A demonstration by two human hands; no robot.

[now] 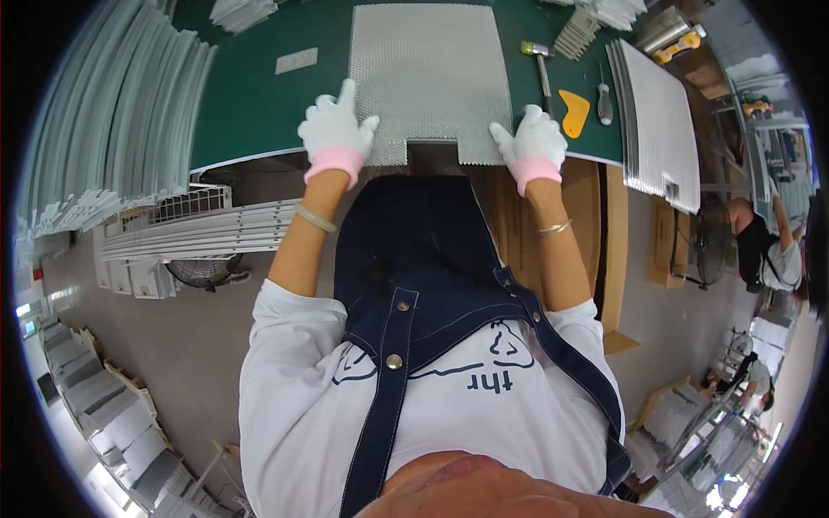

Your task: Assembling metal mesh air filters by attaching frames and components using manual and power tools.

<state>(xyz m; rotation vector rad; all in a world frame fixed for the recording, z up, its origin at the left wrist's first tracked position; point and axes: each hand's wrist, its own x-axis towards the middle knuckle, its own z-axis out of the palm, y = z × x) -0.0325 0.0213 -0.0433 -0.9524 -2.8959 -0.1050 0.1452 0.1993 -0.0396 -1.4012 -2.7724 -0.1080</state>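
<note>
A silvery mesh panel lies flat on the green worktable, with a rectangular notch in its near edge. My left hand, in a white glove with a pink cuff, rests at the panel's near left corner. Its index finger points along the left edge and its thumb is spread onto the mesh. At the near right corner, my right hand, gloved the same way, has its thumb stretched to the panel's edge. Its other fingers lie apart beside the panel. Whether any fingertips reach beneath the sheet is hidden.
Right of the panel lie a hammer, a yellow scraper and a screwdriver. More mesh panels are stacked at the table's right end. Tall stacked frame strips stand at left. A floor fan and another person are at right.
</note>
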